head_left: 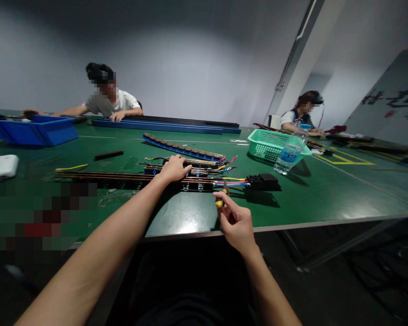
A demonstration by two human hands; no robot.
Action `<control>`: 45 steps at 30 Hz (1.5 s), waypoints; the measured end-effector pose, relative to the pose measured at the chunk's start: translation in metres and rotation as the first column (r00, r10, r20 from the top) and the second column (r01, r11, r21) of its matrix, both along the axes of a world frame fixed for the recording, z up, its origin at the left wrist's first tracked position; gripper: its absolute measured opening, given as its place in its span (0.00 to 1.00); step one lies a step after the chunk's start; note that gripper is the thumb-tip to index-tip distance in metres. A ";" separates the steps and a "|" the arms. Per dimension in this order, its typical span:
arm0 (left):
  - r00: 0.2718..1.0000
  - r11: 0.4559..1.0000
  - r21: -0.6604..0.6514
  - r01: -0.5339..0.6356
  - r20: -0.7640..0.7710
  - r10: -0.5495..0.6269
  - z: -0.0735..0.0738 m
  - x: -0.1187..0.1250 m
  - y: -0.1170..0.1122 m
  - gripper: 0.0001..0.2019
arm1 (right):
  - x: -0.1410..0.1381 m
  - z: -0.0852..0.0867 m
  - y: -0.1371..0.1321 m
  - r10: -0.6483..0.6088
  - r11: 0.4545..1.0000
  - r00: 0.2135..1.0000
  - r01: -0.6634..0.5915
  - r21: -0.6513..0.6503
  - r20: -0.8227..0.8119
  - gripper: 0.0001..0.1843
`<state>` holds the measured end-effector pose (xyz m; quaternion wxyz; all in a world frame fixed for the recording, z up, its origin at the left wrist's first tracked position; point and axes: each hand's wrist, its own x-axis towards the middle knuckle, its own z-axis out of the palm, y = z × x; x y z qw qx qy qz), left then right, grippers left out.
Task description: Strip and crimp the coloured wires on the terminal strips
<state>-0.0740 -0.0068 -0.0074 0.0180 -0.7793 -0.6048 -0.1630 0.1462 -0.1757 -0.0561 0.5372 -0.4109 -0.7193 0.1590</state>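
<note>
Left forearm (104, 246), bare, nearest me, reaching over the glossy green tabletop (319, 190). Left hand (174, 169), mine: laid over short dark strips with brass-coloured bars (202, 172); whether gripping or only pressing, I cannot tell. Right hand (238, 222), mine: wrapped around a small tool with yellow-and-black handles (219, 203), its tip at the coloured wires (237, 184); contact unclear. Long black strip with copper-coloured bars (129, 177): flat on the tabletop, wires running from its right end towards a black ribbed block (263, 181). Handling note: steady downward pressure, light tool grip, insulation unpinched, wires slack.
</note>
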 end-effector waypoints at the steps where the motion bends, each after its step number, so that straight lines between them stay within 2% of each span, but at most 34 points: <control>1: 1.000 1.000 0.002 -0.001 -0.001 0.001 0.000 0.000 0.000 0.26 | -0.001 -0.001 0.001 -0.004 1.000 0.997 0.002 0.030 0.083 0.23; 5: 1.000 1.000 0.003 -0.012 -0.004 0.012 0.000 0.001 -0.001 0.26 | 0.001 0.001 0.003 0.018 0.997 0.909 -0.047 0.059 0.416 0.32; 8: 1.000 1.000 0.000 -0.017 -0.009 0.017 0.001 0.001 -0.002 0.26 | 0.005 0.005 0.001 0.050 0.999 0.899 -0.052 -0.007 0.435 0.33; 12: 1.000 1.000 0.001 -0.008 -0.011 0.008 0.002 0.001 -0.002 0.26 | 0.008 0.012 -0.004 0.116 0.990 0.967 -0.093 -0.111 0.226 0.24; 15: 1.000 1.000 0.000 -0.007 -0.012 0.007 0.002 0.001 -0.002 0.25 | 0.007 0.014 -0.004 0.164 0.973 0.986 -0.155 -0.173 0.035 0.16; 18: 1.000 1.000 0.001 -0.004 -0.003 0.004 0.002 0.001 -0.002 0.26 | 0.004 0.013 0.001 0.105 0.968 0.989 -0.125 -0.217 -0.103 0.13; 21: 1.000 1.000 0.006 -0.002 0.003 0.002 0.001 0.001 -0.001 0.26 | 0.001 0.013 0.008 -0.016 0.962 0.960 -0.061 -0.267 -0.280 0.16; 24: 1.000 1.000 0.010 0.000 -0.008 0.000 0.001 0.000 -0.001 0.25 | 0.001 0.016 0.014 -0.064 0.951 0.901 -0.075 -0.299 -0.430 0.20; 26: 1.000 1.000 0.013 0.000 -0.014 0.000 0.001 0.000 -0.001 0.25 | 0.002 0.019 0.017 -0.074 0.937 0.834 -0.130 -0.325 -0.547 0.23; 29: 1.000 1.000 0.013 0.002 -0.014 -0.002 0.001 0.001 -0.001 0.26 | 0.004 0.022 0.021 -0.094 0.914 0.638 -0.249 -0.321 -0.764 0.28; 31: 1.000 1.000 0.011 0.004 -0.015 -0.004 0.001 0.001 -0.001 0.26 | 0.005 0.024 0.022 -0.094 0.899 0.512 -0.324 -0.293 -0.854 0.31; 33: 1.000 1.000 0.011 0.004 -0.015 -0.003 0.001 0.001 -0.001 0.26 | 0.004 0.025 0.023 -0.082 0.887 0.461 -0.370 -0.275 -0.884 0.34; 35: 1.000 1.000 0.013 0.002 -0.011 -0.002 0.000 0.001 0.000 0.26 | 0.003 0.023 0.023 -0.071 0.902 0.484 -0.342 -0.263 -0.872 0.32; 36: 1.000 1.000 0.015 0.000 -0.010 0.000 0.000 0.001 0.000 0.26 | 0.001 0.022 0.021 -0.069 0.918 0.520 -0.301 -0.259 -0.851 0.30; 38: 1.000 1.000 0.016 -0.006 -0.009 0.006 0.000 0.001 0.000 0.26 | -0.003 0.017 0.016 -0.070 0.946 0.641 -0.200 -0.254 -0.764 0.25; 41: 1.000 1.000 0.012 -0.009 -0.007 0.009 0.000 0.001 0.001 0.26 | -0.012 0.009 0.000 -0.049 0.959 0.845 -0.109 -0.261 -0.533 0.18; 43: 1.000 1.000 0.006 -0.008 -0.004 0.008 0.000 0.000 0.001 0.26 | -0.018 0.005 -0.014 0.015 0.964 0.914 -0.121 -0.237 -0.405 0.16; 45: 1.000 1.000 0.001 -0.009 0.000 0.009 -0.001 0.000 0.001 0.26 | -0.022 0.005 -0.024 0.121 0.967 0.933 -0.188 -0.172 -0.337 0.19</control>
